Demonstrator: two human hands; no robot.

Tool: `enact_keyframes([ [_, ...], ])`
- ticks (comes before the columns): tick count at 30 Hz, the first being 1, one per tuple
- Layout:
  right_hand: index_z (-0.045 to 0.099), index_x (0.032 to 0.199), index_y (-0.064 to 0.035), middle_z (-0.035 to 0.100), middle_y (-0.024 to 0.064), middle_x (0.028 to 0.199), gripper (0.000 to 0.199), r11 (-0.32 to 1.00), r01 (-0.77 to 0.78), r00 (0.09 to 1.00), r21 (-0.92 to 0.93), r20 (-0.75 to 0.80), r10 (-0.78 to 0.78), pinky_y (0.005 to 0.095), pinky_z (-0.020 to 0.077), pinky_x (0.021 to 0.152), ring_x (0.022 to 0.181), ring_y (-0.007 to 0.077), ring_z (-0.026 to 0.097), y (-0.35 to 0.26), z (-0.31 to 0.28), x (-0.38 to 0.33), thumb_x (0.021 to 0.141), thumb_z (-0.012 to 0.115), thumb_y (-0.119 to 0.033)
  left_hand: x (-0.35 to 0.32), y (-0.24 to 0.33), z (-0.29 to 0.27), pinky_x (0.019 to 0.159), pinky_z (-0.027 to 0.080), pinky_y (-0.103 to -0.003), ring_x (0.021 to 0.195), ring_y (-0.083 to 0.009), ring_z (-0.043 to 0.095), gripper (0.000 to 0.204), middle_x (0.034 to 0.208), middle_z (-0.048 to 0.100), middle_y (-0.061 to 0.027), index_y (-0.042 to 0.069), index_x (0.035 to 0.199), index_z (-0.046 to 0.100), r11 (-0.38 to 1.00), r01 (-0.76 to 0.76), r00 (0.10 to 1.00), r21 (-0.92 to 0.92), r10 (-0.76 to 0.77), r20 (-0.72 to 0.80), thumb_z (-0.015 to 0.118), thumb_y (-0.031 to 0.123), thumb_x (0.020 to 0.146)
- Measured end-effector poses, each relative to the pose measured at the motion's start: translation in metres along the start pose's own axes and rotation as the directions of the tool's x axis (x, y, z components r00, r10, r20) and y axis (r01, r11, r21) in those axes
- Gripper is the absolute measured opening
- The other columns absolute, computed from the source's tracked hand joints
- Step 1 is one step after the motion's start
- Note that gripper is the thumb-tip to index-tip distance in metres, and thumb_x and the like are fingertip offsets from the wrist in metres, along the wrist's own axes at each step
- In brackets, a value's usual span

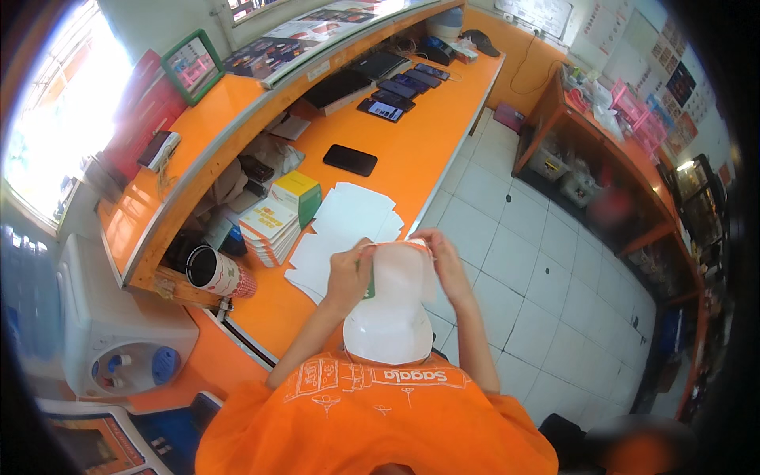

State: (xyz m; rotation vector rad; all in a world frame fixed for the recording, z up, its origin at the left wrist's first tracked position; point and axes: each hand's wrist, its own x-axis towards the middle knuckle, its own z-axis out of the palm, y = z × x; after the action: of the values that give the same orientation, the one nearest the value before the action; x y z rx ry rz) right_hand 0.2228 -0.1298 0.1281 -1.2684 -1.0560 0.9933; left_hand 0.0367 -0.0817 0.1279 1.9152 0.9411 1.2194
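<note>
Between my hands is a white cardboard box blank, held upright against my chest with its plain inner side towards me. Orange and green print shows along its edges, and its lower flap curves out. My left hand grips the upper left edge, fingers partly behind the card. Bent fingers of my right hand pinch the upper right corner. Just beyond, flat white box blanks lie on the orange counter. A stack of printed folded cartons, with yellow and green on it, stands to their left.
A black phone lies farther along the counter, with several more phones behind it. A patterned cup stands by the shelf end at left. A white water dispenser is at lower left. White floor tiles stretch to the right.
</note>
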Motion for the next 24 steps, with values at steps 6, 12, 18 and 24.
enact_keyframes([
  [6,0.061,0.081,0.0002,0.055,0.0057,0.063,0.038,0.981,0.106,0.967,-0.160,-0.212,-0.139,0.0284,0.0409,0.053,0.056,0.0106,0.050,0.007,0.033,-0.011,0.100,0.050,-0.031,0.005,0.004,0.010,0.050,0.038,-0.035,0.045,-0.0238,0.049,0.031,0.055,0.048,-0.0148,-0.004,0.091,0.063,0.997,0.015,1.000,0.073,-0.015,0.007,0.050,0.022,0.100],
  [12,0.052,0.064,0.0016,0.047,0.0089,0.052,0.040,0.764,0.354,0.780,-0.540,-0.280,-0.559,0.0337,0.0344,0.044,0.045,0.0138,0.044,-0.008,0.039,-0.013,0.098,0.052,-0.020,0.005,-0.002,0.012,0.054,0.043,-0.031,0.057,-0.0163,0.056,0.029,0.066,0.060,-0.0129,-0.005,0.104,0.060,0.941,0.271,0.958,-0.202,-0.244,0.150,0.053,0.023,0.100],
  [18,0.058,0.096,0.0019,0.053,0.0090,0.073,0.025,0.924,0.299,0.812,-0.241,-0.445,-0.378,0.0282,0.0422,0.060,0.065,0.0153,0.051,-0.010,0.027,0.000,0.094,0.060,-0.023,0.004,-0.015,0.012,0.063,0.044,-0.029,0.073,-0.0105,0.056,0.036,0.085,0.065,-0.0103,0.003,0.126,0.046,0.851,0.413,0.888,-0.323,-0.300,0.348,0.053,0.027,0.099],
  [24,0.028,0.146,-0.0006,0.027,0.0223,0.147,0.089,0.504,0.322,0.913,-0.801,0.123,-0.389,0.0458,0.0315,0.109,0.133,0.0349,0.035,-0.020,0.026,-0.014,0.078,0.076,-0.032,0.012,-0.030,0.000,0.055,0.042,-0.029,0.061,-0.0124,0.055,0.047,0.082,0.066,-0.0116,0.010,0.132,0.038,0.857,0.457,0.888,-0.238,-0.457,0.058,0.061,0.024,0.093],
])
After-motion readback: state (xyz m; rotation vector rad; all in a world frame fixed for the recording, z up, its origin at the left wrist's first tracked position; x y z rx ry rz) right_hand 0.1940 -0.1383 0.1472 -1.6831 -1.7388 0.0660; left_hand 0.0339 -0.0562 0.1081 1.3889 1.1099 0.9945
